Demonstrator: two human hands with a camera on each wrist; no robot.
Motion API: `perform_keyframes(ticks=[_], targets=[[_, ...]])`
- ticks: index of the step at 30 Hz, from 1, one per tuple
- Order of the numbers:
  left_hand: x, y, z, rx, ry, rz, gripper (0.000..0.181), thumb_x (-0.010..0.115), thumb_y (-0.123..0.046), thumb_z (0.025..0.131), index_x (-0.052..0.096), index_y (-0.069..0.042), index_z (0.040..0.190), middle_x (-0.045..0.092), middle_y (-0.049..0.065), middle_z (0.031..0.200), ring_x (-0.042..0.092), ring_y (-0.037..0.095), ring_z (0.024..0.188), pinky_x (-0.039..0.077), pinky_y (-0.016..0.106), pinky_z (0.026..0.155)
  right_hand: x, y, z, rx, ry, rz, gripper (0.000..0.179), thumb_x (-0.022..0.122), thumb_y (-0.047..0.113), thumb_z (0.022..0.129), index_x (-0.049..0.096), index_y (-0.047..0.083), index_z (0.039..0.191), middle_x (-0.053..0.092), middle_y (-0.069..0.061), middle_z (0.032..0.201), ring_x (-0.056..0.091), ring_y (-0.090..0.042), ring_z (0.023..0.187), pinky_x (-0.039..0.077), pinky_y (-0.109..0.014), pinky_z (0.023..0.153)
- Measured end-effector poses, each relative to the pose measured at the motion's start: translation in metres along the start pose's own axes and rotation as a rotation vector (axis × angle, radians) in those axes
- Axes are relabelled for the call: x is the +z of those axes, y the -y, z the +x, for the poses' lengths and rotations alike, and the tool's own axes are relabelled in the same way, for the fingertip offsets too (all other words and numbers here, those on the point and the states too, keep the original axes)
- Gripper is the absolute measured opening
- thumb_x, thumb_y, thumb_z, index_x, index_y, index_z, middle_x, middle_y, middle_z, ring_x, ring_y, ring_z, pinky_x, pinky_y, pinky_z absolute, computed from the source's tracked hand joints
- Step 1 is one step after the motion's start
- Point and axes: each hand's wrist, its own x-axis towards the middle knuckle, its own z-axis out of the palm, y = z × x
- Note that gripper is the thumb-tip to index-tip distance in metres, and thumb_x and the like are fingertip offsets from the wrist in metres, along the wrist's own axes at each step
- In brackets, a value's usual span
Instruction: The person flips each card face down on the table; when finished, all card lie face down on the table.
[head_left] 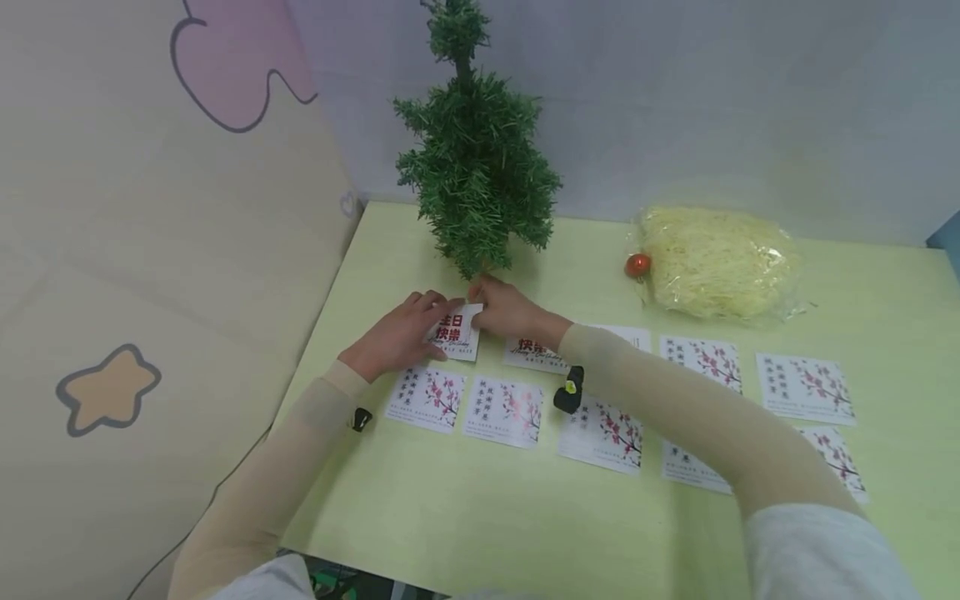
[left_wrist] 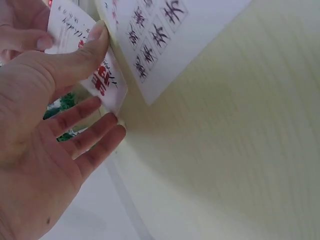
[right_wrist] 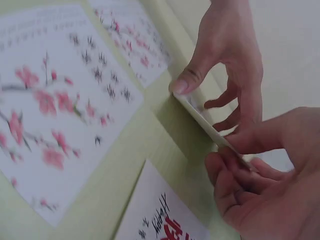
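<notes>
Above the table, both hands hold a white birthday card (head_left: 463, 342) with red Chinese characters. My left hand (head_left: 401, 333) has its thumb on the printed face, other fingers behind and spread at the edge, as the left wrist view shows. The right hand (right_wrist: 272, 175) pinches the card's opposite end between thumb and curled fingers. Seen from the right wrist, the card is nearly edge-on and tilted up. A second birthday card (head_left: 534, 358) lies on the table under the right wrist. Nearest the left forearm is a plum-blossom card (head_left: 427, 400).
More plum-blossom cards (head_left: 504, 410) lie in rows toward the right. A small green artificial tree (head_left: 480, 175) stands behind the hands against the wall. At the back right are a clear bag of pale yellow shreds (head_left: 720, 262) and a red ball ornament (head_left: 637, 265).
</notes>
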Motion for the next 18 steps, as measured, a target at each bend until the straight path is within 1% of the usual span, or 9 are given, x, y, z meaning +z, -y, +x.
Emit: perform_keyframes(ticks=[1,4,5,7,8,11,13,15,18], targets=[[0.000,-0.002,0.000,-0.004,0.001,-0.013,0.101,0.092,-0.033,0.093,0.034,-0.023,0.175,0.046,0.011,0.166,0.049,0.033,0.142,0.053,0.050,0.111,0.000,0.001,-0.001,-0.009,-0.027,0.037,0.037,0.068,0.010,0.098,0.061,0.002,0.133,0.066,-0.020,0.139,0.066,-0.034,0.121,0.055,-0.043,0.098],[-0.003,-0.007,0.000,-0.003,-0.008,-0.062,0.111,0.091,-0.043,0.093,0.020,-0.031,0.178,0.041,0.009,0.171,0.053,0.032,0.140,0.055,0.050,0.108,-0.003,0.007,-0.006,-0.029,-0.098,0.131,0.014,0.071,0.010,0.097,0.068,-0.002,0.104,0.066,-0.017,0.146,0.062,-0.034,0.134,0.053,-0.043,0.099],[-0.003,-0.010,0.000,-0.001,-0.013,-0.086,0.114,0.090,-0.046,0.093,0.016,-0.034,0.178,0.040,0.009,0.171,0.057,0.031,0.135,0.057,0.049,0.105,-0.004,0.008,-0.008,-0.035,-0.115,0.161,0.012,0.072,0.010,0.098,0.069,-0.001,0.095,0.065,-0.014,0.148,0.059,-0.033,0.139,0.053,-0.043,0.103],[-0.006,-0.014,0.001,0.001,-0.020,-0.151,0.116,0.089,-0.045,0.094,0.010,-0.036,0.179,0.040,0.009,0.171,0.063,0.031,0.129,0.059,0.048,0.100,-0.006,0.011,-0.012,-0.048,-0.134,0.224,0.023,0.072,0.012,0.100,0.069,-0.003,0.082,0.063,-0.010,0.153,0.053,-0.028,0.149,0.051,-0.041,0.113],[-0.007,-0.016,0.001,-0.003,-0.019,-0.196,0.117,0.089,-0.044,0.094,0.009,-0.035,0.178,0.040,0.009,0.170,0.065,0.031,0.128,0.060,0.048,0.100,-0.007,0.012,-0.015,-0.048,-0.131,0.272,0.024,0.071,0.013,0.102,0.071,-0.002,0.083,0.064,-0.008,0.152,0.058,-0.028,0.145,0.052,-0.043,0.114],[-0.010,-0.021,0.001,-0.029,-0.003,-0.383,0.116,0.090,-0.033,0.094,0.009,-0.030,0.177,0.038,0.011,0.171,0.065,0.033,0.134,0.059,0.049,0.106,-0.008,0.012,-0.019,-0.070,-0.101,0.437,0.022,0.065,0.011,0.108,0.077,-0.007,0.102,0.072,-0.017,0.141,0.063,-0.031,0.139,0.054,-0.048,0.116],[-0.012,-0.023,0.000,-0.057,0.003,-0.496,0.114,0.091,-0.027,0.093,0.011,-0.025,0.174,0.039,0.011,0.172,0.057,0.035,0.147,0.052,0.051,0.117,-0.007,0.010,-0.022,-0.105,-0.076,0.442,0.023,0.063,0.004,0.106,0.073,-0.009,0.121,0.074,-0.020,0.134,0.068,-0.034,0.132,0.057,-0.049,0.111],[-0.012,-0.023,0.000,-0.078,0.009,-0.577,0.113,0.092,-0.022,0.092,0.011,-0.022,0.170,0.042,0.012,0.171,0.056,0.036,0.149,0.049,0.053,0.120,-0.004,0.006,-0.025,-0.153,-0.057,0.333,0.037,0.069,0.000,0.100,0.067,-0.006,0.136,0.073,-0.023,0.133,0.066,-0.034,0.134,0.056,-0.047,0.114],[-0.008,-0.020,0.000,-0.103,0.013,-0.615,0.111,0.093,-0.023,0.092,0.011,-0.023,0.168,0.052,0.013,0.165,0.062,0.033,0.141,0.052,0.051,0.115,0.004,0.000,-0.030,-0.202,-0.040,0.029,0.066,0.083,0.007,0.093,0.056,0.003,0.152,0.059,-0.017,0.150,0.057,-0.031,0.142,0.047,-0.043,0.122]])
